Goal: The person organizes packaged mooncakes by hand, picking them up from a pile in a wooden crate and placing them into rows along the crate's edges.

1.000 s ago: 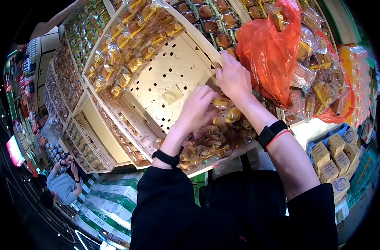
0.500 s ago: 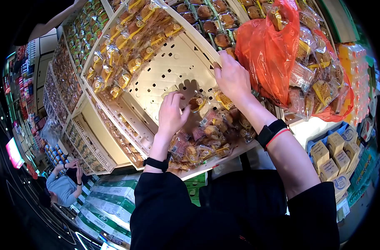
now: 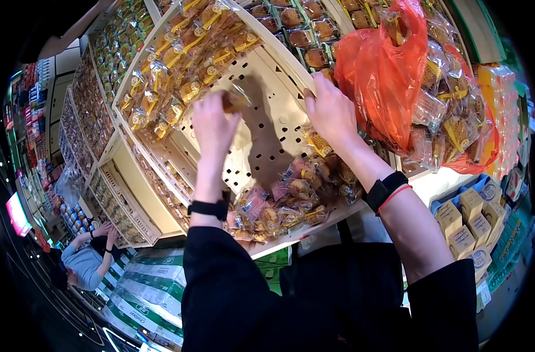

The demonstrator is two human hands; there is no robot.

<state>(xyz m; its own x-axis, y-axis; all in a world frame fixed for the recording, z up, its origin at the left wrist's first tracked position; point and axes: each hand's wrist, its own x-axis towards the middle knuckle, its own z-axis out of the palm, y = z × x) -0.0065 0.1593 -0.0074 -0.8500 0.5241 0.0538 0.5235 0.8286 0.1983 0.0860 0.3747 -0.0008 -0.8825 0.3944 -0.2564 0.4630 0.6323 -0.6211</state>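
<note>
My left hand (image 3: 213,124) is raised over the cream perforated crate (image 3: 267,88), its fingers closed on a wrapped cake (image 3: 235,101). Yellow-labelled packs (image 3: 191,41) lie along the crate's upper left part, just beyond that hand. At the near end is a heap of mixed wrapped cakes (image 3: 291,199). My right hand (image 3: 332,111) grips the right rim of the crate. Beside it on the right, a red plastic bag (image 3: 384,76) lies over more wrapped packs (image 3: 455,129).
Crates of wrapped cakes (image 3: 291,23) adjoin at the back and left. Paper-wrapped boxes (image 3: 466,223) stand in a blue basket at the lower right. Green and white cartons (image 3: 150,293) are at the lower left. A person (image 3: 88,261) is beyond them; another person's arm (image 3: 74,29) shows top left.
My left hand has moved up and left, and the wrapped cake that lay by its fingers is now in it. My right hand stays on the rim.
</note>
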